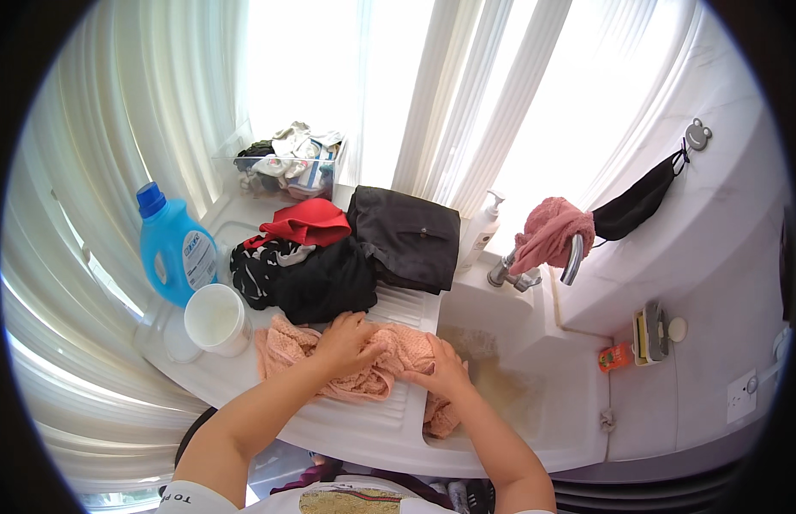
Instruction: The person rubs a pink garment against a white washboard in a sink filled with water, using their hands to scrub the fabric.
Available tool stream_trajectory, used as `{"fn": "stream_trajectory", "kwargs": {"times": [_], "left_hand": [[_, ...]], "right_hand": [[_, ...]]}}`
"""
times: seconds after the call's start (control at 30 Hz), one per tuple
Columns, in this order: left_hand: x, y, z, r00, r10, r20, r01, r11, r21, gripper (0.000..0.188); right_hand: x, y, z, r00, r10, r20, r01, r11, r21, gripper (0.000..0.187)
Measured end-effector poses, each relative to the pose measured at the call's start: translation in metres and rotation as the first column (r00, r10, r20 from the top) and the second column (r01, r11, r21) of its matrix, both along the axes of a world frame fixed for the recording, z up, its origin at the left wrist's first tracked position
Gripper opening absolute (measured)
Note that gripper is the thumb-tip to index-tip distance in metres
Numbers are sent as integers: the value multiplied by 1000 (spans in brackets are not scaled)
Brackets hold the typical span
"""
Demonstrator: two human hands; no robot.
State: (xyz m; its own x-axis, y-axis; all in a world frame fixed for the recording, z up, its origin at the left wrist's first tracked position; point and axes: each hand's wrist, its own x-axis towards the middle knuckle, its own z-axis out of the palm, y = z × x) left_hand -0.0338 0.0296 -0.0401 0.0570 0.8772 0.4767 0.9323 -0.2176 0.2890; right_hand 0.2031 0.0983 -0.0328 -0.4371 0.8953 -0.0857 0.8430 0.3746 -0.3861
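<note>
A wet-looking peach towel (pixel 282 347) lies bunched across the ribbed washboard part of a white sink unit, and its right end hangs over the edge into the basin. My left hand (pixel 342 344) presses down on the middle of the towel, fingers curled into the cloth. Further right, at the basin's edge, my right hand (pixel 445 373) grips the towel with thumb and fingers apart around a fold. Cloudy, brownish water (pixel 500 394) stands in the basin (pixel 569 411). Just beyond my left hand lies a heap of black cloth (pixel 329 283).
Behind are red cloth (pixel 305 224), folded dark trousers (pixel 406 236) and a clear bin of clothes (pixel 286 167). A blue detergent bottle (pixel 171 244) and white tub (pixel 216 321) stand left. A pink cloth (pixel 552 233) drapes the faucet (pixel 573 261), near a pump bottle (pixel 479 231).
</note>
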Motion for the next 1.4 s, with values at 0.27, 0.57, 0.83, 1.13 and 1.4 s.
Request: {"fn": "stream_trajectory", "kwargs": {"times": [0.27,0.57,0.83,1.13,1.4], "left_hand": [[11,-27,42,581,223,783,-163,974,-156,31],[-15,-35,34,922,-146,359,219,960,-172,47],[25,27,8,914,4,406,33,996,-83,25],[26,-35,18,983,-157,97,157,988,9,36],[23,53,10,907,240,345,-168,960,-225,34]], "right_hand": [[6,-3,36,796,102,-597,-246,955,-165,21],[-36,-23,1,782,335,-525,-441,893,-88,91],[-59,-5,-32,830,339,-443,-180,915,362,31],[-19,-62,-18,890,376,-257,-300,908,291,85],[-74,24,-27,894,208,-396,-109,960,259,81]]}}
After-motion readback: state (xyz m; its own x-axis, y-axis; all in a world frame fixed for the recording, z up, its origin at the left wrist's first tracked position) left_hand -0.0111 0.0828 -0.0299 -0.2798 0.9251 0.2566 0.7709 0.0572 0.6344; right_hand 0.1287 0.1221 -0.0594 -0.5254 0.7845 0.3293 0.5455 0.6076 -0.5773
